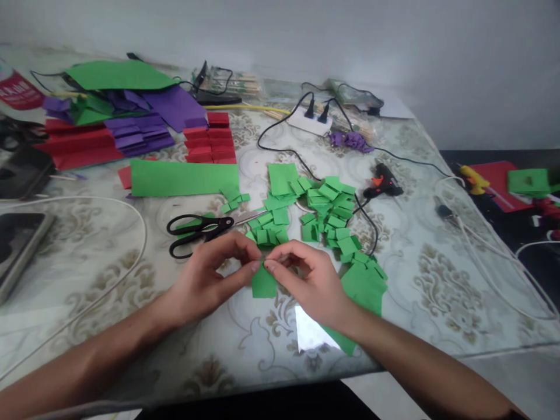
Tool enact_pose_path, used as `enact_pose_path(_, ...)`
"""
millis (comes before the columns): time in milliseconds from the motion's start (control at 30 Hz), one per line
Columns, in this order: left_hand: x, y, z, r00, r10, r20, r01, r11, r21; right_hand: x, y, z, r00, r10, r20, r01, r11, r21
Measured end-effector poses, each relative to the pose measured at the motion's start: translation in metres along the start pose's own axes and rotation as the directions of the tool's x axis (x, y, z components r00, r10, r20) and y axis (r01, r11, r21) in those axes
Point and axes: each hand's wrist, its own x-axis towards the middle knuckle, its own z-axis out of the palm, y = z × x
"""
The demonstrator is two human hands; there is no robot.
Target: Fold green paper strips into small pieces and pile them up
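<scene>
At the left edge of the bench [219, 344] lies a phone [20, 245], its screen dark. Toward the far left corner, folded red paper [83, 143] and a purple sheet [177, 108] are heaped under a broad green sheet [122, 74]. A long green strip [184, 178] lies nearer, with black-handled scissors [226, 223] between it and the near edge, their blades pointing right. The left hand [214, 274] pinches the top of a small green piece [264, 284] between thumb and fingertips, near the middle of the near edge. The right hand [308, 277] pinches that same top, its fingertips just beside the left's. Behind it, many cut green pieces [333, 201] are scattered; a white power strip [301, 121] sits toward the far edge. Rightward, a black glue gun [384, 182] rests near the right edge, and beyond that edge a yellow tool [475, 179] lies on a dark surface [459, 157].
</scene>
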Motion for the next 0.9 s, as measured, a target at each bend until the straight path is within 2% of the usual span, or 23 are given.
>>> enact_pose_path(167, -0.001, -0.004, 0.006, 1.0, -0.005, -0.012, 0.004, 0.999, -0.033, 0.0, -0.001, 0.0, 1.0, 0.003, 0.005, -0.003, 1.0, 0.027)
enact_pose_path(533, -0.005, -0.004, 0.008, 0.998, -0.053, 0.044, 0.056, 0.996, -0.075, 0.001, -0.002, -0.002, 0.995, 0.043, 0.086, -0.042, 0.999, -0.013)
enact_pose_path(900, 0.003, 0.0, -0.003, 0.994, -0.096, -0.045, 0.09, 0.99, -0.112, 0.01, -0.003, -0.012, 0.999, 0.038, 0.012, -0.038, 0.999, -0.029)
